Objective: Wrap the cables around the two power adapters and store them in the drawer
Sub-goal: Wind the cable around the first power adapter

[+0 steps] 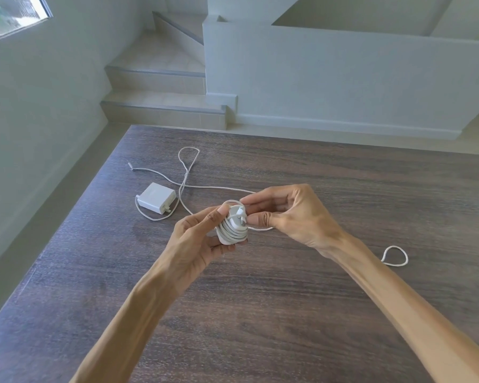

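Gripping the half-wrapped adapter [233, 226], the left hand [197, 239] steadies it while the right hand [285, 214], just beside, pinches its cable [260, 228] trailing rightward across the table [288, 313].

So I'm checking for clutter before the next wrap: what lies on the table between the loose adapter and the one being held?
In the head view, only loose white cable crosses the table between the loose adapter and the held adapter.

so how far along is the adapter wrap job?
Nothing finished. In hand: left hand grips the first adapter, several turns on; right hand pinches its cable, slack remaining on the table. Left: second adapter, unwrapped; stowing both. No drawer visible.
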